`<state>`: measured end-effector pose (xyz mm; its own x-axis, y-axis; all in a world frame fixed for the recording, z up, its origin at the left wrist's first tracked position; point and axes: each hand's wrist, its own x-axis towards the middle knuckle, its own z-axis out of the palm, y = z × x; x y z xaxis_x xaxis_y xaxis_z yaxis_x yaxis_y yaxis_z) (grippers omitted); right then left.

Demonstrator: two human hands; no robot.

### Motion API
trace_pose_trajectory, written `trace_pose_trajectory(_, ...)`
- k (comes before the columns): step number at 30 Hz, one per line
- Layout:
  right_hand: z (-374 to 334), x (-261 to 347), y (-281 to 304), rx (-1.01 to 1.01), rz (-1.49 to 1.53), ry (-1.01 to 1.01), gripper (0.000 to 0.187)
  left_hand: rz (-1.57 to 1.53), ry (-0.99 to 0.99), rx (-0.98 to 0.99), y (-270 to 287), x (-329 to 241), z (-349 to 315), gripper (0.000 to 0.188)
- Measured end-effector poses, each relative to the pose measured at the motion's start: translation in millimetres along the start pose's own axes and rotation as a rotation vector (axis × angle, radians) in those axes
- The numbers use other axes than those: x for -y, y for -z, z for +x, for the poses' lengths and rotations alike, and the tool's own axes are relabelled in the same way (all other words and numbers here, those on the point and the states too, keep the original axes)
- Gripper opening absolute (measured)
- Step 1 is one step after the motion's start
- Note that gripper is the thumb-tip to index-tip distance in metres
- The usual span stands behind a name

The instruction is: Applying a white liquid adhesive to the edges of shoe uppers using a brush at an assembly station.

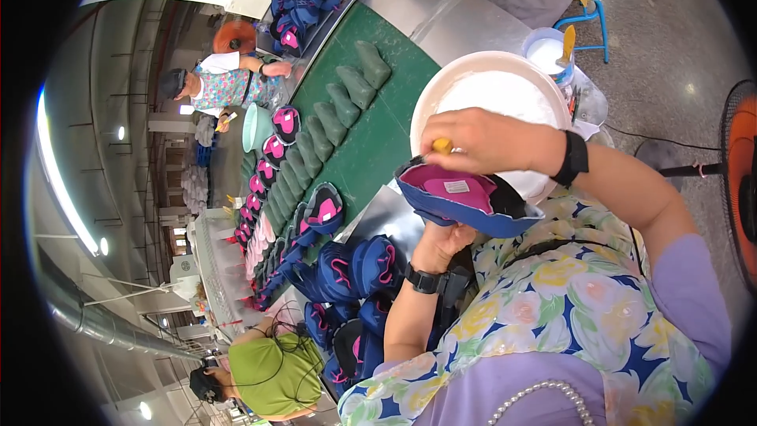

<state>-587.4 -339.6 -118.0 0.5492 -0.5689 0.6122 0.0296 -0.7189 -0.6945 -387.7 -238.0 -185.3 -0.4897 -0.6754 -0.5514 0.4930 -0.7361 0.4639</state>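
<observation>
My left hand (446, 243) grips a blue shoe upper (497, 225) from below. Its opening faces up, showing a pink lining with a small white label. Just above it, my right hand (471, 140) is closed round a yellow handle, probably a brush's (442, 145); its working end is hidden behind the hand and the upper. Behind my right hand stands a wide pale basin (426, 95) of white liquid, partly covered by that hand and forearm.
A green conveyor belt (402, 63) carries rows of grey-green foot-shaped forms (356, 87) and shoe uppers (324, 207). More blue uppers (359, 264) are piled beside my left arm. A tub (544, 55) with a yellow brush (568, 43) stands beyond the basin. Two co-workers (229, 83) (276, 367) are at left; a fan (741, 181) stands right.
</observation>
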Motion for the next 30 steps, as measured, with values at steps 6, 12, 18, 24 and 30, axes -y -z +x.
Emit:
trace_pose_trajectory(6,-14.0,11.4,18.5,-0.123,0.043,-0.040,0.014,-0.214,-0.038,0.085,25.1,-2.1,-3.1,0.044)
trace_pose_trajectory(12,-15.2,1.9,3.6,0.032,-0.037,0.159,0.011,-0.218,-0.081,-0.053,-5.4,-1.9,2.0,0.053)
trace_pose_trajectory(18,-31.2,1.1,15.2,0.068,0.079,-0.054,0.015,-0.139,-0.141,-0.271,-24.0,0.6,-2.7,0.039)
trace_pose_trajectory(24,-39.9,1.4,31.2,0.184,0.184,-0.253,0.019,-0.247,-0.099,-0.085,0.9,-9.6,-16.0,0.043)
trace_pose_trajectory(30,-46.8,-18.4,28.4,-0.036,0.061,-0.291,0.016,-0.096,-0.153,-0.128,11.5,-22.8,-24.5,0.038)
